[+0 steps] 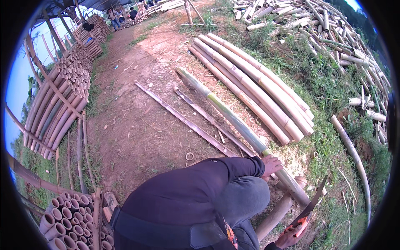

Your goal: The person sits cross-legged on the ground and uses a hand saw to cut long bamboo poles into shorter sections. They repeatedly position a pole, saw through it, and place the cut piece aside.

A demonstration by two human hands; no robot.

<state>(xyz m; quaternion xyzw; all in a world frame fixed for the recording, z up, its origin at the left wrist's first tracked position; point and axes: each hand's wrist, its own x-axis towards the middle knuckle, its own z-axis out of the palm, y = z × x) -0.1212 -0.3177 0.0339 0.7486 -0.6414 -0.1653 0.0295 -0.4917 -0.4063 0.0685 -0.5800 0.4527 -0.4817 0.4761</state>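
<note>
My left hand [271,165] grips the greenish bamboo pole [233,116] near its lower right end. The pole slants from the upper middle down to the right, and close to that end it rests across a thicker bamboo log [273,216]. My right hand [293,236], at the lower right, is closed round the orange-and-black handle of a handsaw [313,201]. The dark blade points up and right beside the pole's near end; whether its teeth touch the bamboo I cannot tell. My bent knee [246,193] is close below my left hand.
Two narrow split bamboo lengths [183,116] lie left of the pole. Several cut poles [254,79] lie side by side to its right. Bamboo stacks [62,91] stand left, with more cut tubes [71,221] lower left. A loose pile [333,37] covers the upper right. People [114,18] are far off.
</note>
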